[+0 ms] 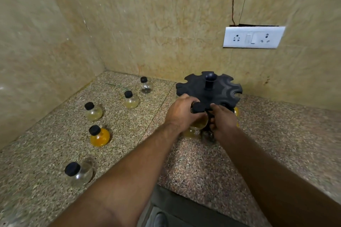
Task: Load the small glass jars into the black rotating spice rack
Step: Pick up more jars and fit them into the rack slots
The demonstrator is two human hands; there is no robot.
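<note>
A yellow-filled jar (200, 116) is gripped by the left hand (181, 114) right of centre in the frame, its black cap lined up with a notch on the near rim of the black spice rack (208, 88), probably so the neck can be slid in. The right hand (224, 120) is curled around the rack's lower tier, seemingly to stop it spinning; exactly what's pinched can't be told. 5 loose jars (99, 135) are left at centre left on the counter (276, 143). The lower slots are mostly hidden.
</note>
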